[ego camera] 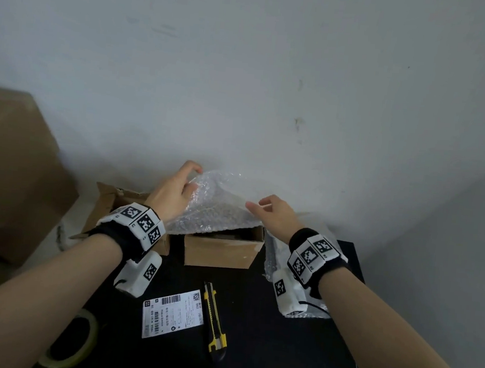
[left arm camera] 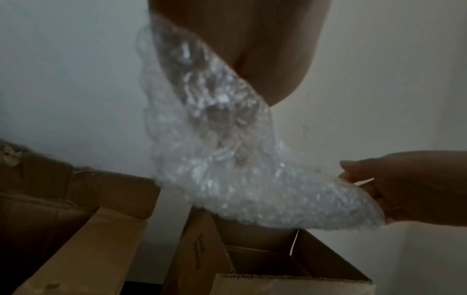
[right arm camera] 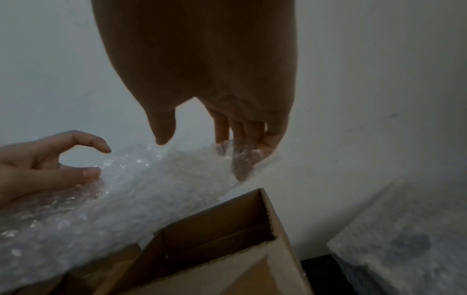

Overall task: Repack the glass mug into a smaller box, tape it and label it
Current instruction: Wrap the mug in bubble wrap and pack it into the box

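Both hands hold a sheet of clear bubble wrap point(ego camera: 215, 208) up over the small open cardboard box point(ego camera: 220, 252). My left hand point(ego camera: 193, 179) grips the sheet's upper left corner, thumb on the front and fingers behind. At the right edge, my right hand point(ego camera: 255, 205) pinches the wrap between thumb and fingers. In the left wrist view the bubble wrap point(left arm camera: 215, 159) hangs from my palm down to the right hand point(left arm camera: 404, 189). In the right wrist view the small box point(right arm camera: 227, 249) stands open below the wrap point(right arm camera: 151, 189). No frame shows the glass mug plainly.
A larger open box point(ego camera: 122, 202) sits left of the small one. A shipping label point(ego camera: 174, 313), a yellow utility knife point(ego camera: 214, 322) and a tape roll point(ego camera: 72, 342) lie on the black table point(ego camera: 279, 348). More bubble wrap point(ego camera: 273, 254) lies at the right. A big carton point(ego camera: 11, 163) stands far left.
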